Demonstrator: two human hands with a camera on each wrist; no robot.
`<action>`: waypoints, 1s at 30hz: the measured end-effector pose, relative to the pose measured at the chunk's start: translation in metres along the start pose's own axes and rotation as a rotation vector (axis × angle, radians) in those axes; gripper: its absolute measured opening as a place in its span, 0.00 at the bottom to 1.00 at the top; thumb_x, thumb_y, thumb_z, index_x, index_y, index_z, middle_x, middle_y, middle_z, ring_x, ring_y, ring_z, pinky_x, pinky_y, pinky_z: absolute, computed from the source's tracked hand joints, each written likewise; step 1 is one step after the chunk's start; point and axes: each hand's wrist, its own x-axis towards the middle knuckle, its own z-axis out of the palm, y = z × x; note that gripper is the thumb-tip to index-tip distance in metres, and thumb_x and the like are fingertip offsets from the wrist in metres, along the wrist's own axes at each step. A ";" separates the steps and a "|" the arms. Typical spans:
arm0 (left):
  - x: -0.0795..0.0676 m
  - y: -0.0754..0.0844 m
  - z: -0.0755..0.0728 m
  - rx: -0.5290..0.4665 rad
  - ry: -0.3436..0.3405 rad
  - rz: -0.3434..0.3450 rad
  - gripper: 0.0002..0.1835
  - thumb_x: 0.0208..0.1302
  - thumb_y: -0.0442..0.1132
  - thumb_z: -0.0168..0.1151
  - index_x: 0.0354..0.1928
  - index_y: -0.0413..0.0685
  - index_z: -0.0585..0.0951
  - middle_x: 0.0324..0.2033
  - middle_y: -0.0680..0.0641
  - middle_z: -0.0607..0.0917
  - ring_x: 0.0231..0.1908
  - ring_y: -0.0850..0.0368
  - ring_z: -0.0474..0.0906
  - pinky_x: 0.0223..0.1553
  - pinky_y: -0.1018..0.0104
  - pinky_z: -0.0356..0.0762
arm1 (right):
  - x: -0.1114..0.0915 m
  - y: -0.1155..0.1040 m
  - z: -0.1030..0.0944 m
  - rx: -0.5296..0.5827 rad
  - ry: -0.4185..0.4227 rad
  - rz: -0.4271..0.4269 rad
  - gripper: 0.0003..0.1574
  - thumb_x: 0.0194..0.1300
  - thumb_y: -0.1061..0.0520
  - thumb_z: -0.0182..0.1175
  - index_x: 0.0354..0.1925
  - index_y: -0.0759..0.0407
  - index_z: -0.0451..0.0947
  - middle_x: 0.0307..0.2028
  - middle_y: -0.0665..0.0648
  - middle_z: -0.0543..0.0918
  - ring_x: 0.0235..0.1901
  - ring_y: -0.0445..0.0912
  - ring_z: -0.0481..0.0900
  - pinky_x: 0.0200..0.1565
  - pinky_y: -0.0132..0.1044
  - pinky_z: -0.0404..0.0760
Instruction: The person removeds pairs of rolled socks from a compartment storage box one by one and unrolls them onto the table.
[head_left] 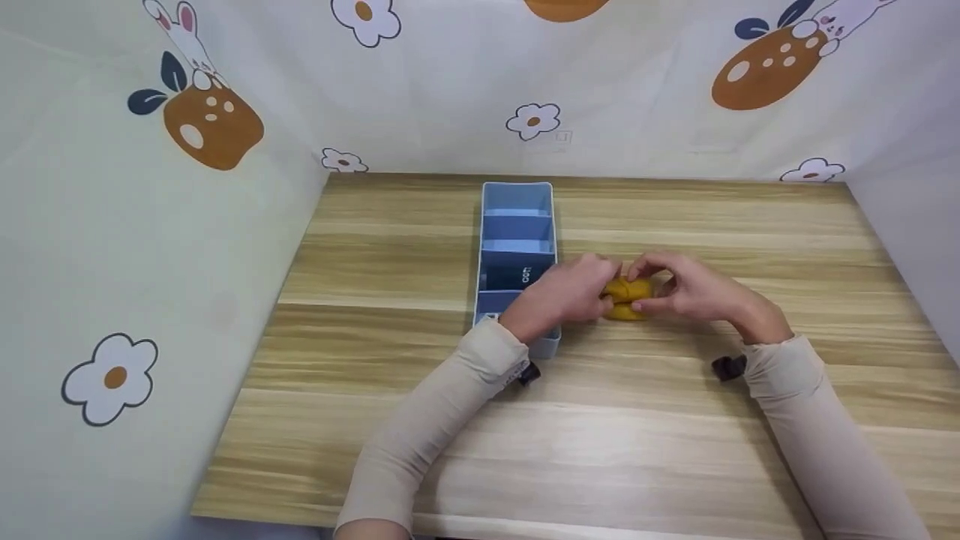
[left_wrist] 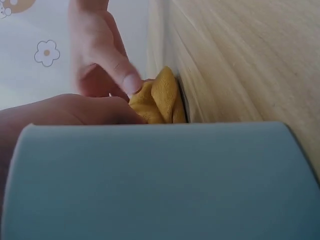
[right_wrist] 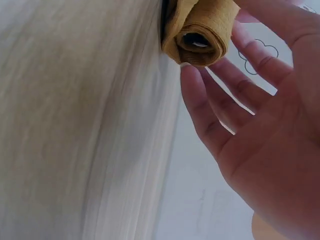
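Observation:
Between the two hands, a mustard-yellow ribbed sock (head_left: 628, 289) lies on the table in a roll. My left hand (head_left: 571, 289) grips its left end, with the forearm reaching over the blue divided box (head_left: 517, 198). My right hand (head_left: 701, 292) pinches the right end between thumb and fingers. The right wrist view shows the coiled end of the sock (right_wrist: 210, 27) with a hollow centre. In the left wrist view the box's wall (left_wrist: 160, 185) hides much of the left hand, while ribbed folds of the sock (left_wrist: 167, 95) show beyond it.
The box stands lengthwise on the wood-grain table (head_left: 375, 300), left of the sock. A dark folded item (head_left: 510, 271) with pale lettering fills one compartment. The left sleeve covers part of the box's near end. A patterned curtain (head_left: 450, 90) closes off the back and sides.

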 end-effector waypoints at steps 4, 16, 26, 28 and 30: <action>0.003 0.001 -0.002 0.022 -0.038 0.003 0.19 0.76 0.45 0.68 0.62 0.49 0.79 0.46 0.49 0.83 0.40 0.54 0.81 0.39 0.66 0.82 | 0.000 0.000 0.002 -0.025 0.011 -0.022 0.17 0.68 0.67 0.73 0.53 0.60 0.83 0.54 0.61 0.85 0.57 0.58 0.83 0.55 0.43 0.88; 0.010 0.007 -0.016 0.108 -0.003 0.025 0.12 0.74 0.39 0.69 0.56 0.47 0.85 0.47 0.48 0.86 0.41 0.56 0.79 0.40 0.68 0.79 | 0.005 -0.001 0.001 -0.049 0.006 -0.010 0.13 0.78 0.60 0.66 0.57 0.60 0.84 0.55 0.60 0.88 0.57 0.56 0.85 0.56 0.43 0.86; 0.022 0.004 -0.018 0.066 -0.069 -0.027 0.20 0.71 0.33 0.71 0.62 0.49 0.80 0.51 0.48 0.86 0.42 0.56 0.79 0.42 0.69 0.81 | 0.006 0.007 -0.002 -0.049 0.088 0.046 0.08 0.77 0.55 0.68 0.50 0.57 0.84 0.49 0.58 0.91 0.54 0.51 0.86 0.50 0.34 0.85; 0.023 0.003 -0.019 0.056 -0.075 -0.041 0.20 0.72 0.35 0.70 0.62 0.49 0.80 0.51 0.48 0.86 0.42 0.56 0.79 0.41 0.69 0.80 | 0.006 0.008 -0.003 -0.060 0.084 0.039 0.07 0.77 0.55 0.68 0.49 0.56 0.86 0.49 0.57 0.91 0.53 0.51 0.86 0.50 0.33 0.84; 0.025 0.003 -0.019 0.039 -0.085 -0.051 0.19 0.73 0.36 0.70 0.62 0.49 0.80 0.50 0.49 0.85 0.42 0.56 0.79 0.41 0.70 0.80 | 0.006 0.008 -0.003 -0.054 0.074 0.038 0.08 0.75 0.55 0.70 0.49 0.57 0.87 0.50 0.57 0.91 0.53 0.51 0.85 0.50 0.32 0.85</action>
